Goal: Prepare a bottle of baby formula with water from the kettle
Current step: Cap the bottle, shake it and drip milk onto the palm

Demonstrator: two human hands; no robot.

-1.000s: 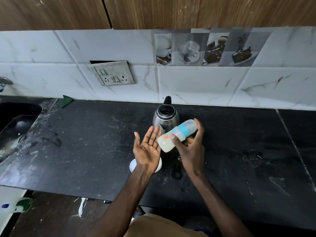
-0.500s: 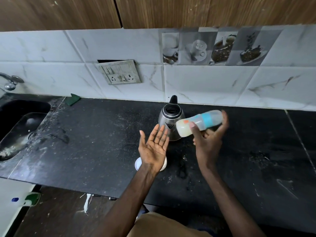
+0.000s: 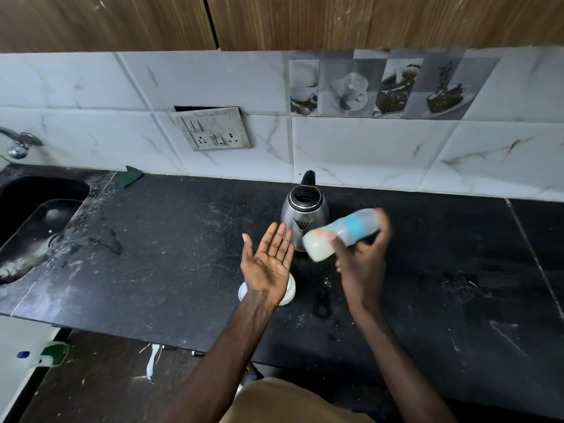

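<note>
Left hand (image 3: 270,264) hovers palm up over the black counter (image 3: 168,254), fingers straight and together, holding nothing. Partly hidden under its wrist, a small white round container (image 3: 289,293) sits on the counter. Right hand (image 3: 363,267), blurred, grips the baby bottle (image 3: 351,228) with thumb and fingers curled round its body. The bottle lies almost level above the counter, with a blue band at its middle and milky liquid pooled in the end nearest the left fingertips, just beside them. Behind both hands stands the steel kettle (image 3: 305,215), upright near the wall, its black handle to the rear. At far left are a dark sink (image 3: 36,215) and a tap (image 3: 18,145); a green scrubber (image 3: 131,175) lies against the tiled wall, where a switch plate (image 3: 213,129) hangs askew.
</note>
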